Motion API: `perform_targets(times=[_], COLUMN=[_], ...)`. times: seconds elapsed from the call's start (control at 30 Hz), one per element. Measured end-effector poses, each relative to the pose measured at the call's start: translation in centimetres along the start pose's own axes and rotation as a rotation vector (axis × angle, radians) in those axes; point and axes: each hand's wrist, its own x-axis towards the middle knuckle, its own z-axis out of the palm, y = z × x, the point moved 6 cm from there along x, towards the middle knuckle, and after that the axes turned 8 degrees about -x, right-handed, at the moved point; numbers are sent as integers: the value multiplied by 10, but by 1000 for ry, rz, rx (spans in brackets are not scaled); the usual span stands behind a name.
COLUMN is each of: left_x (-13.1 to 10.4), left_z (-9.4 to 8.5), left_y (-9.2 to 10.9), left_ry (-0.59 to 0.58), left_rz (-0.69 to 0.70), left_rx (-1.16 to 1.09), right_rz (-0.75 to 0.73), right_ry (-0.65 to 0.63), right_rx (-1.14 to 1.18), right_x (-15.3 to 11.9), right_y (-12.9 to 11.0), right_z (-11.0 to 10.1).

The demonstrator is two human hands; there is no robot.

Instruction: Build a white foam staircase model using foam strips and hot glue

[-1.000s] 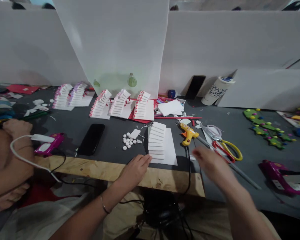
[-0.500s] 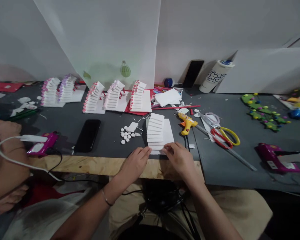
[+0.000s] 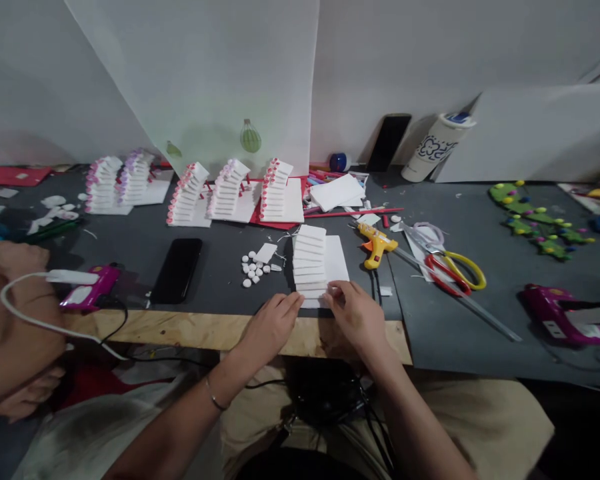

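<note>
A white model of stacked strips, stepped like a small staircase (image 3: 310, 257), lies near the table's front edge, with a flat white base board (image 3: 336, 257) showing on its right. My left hand (image 3: 277, 321) has its fingers pressed together at the model's front left corner. At the front right end of the lowest strip, my right hand (image 3: 357, 317) pinches with thumb and forefinger. Just left of the model are several small white round pieces (image 3: 253, 270) and a small white card (image 3: 267, 253). A yellow glue gun (image 3: 379, 244) rests to its right.
Several finished-looking stair models with pink and purple tips (image 3: 230, 190) stand behind. A phone (image 3: 177, 270) lies left; scissors (image 3: 447, 273) and a clear glue stick (image 3: 490, 317) lie right. Beyond stand a tumbler (image 3: 433, 150) and purple power strip (image 3: 563, 317). Another person's arm (image 3: 17, 320) rests at left.
Both hands stay at the front of the stair model, with only a slight shift of the right fingers. The camera view has moved a little.
</note>
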Motion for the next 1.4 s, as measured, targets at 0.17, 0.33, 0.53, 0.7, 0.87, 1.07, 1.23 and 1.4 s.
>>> perform_targets(times=[0.17, 0.33, 0.53, 0.7, 0.87, 1.07, 1.23, 1.4], left_x=[-1, -1, -1, 0, -1, -1, -1, -1], left_z=[1, 1, -1, 0, 2, 0, 3, 3], left_y=[-1, -1, 0, -1, -3, -4, -5, -4], left_ry=[-6, -8, 20, 79, 97, 91, 81, 78], left_rz=[2, -20, -19, -4, 4, 22, 29, 33], left_rx=[-12, -17, -20, -11, 44, 39, 92, 103], right_rz=[-12, 3, 7, -6, -2, 88, 214, 48], right_ry=[7, 1, 0, -1, 9, 150, 191, 36], right_rx=[0, 24, 75, 64, 71, 256, 255, 268], right_x=[-1, -2, -3, -1, -2, 1, 9, 20], right_y=[-3, -3, -3, -5, -11, 32, 74, 30], right_z=[1, 4, 6, 6, 7, -16, -36, -9])
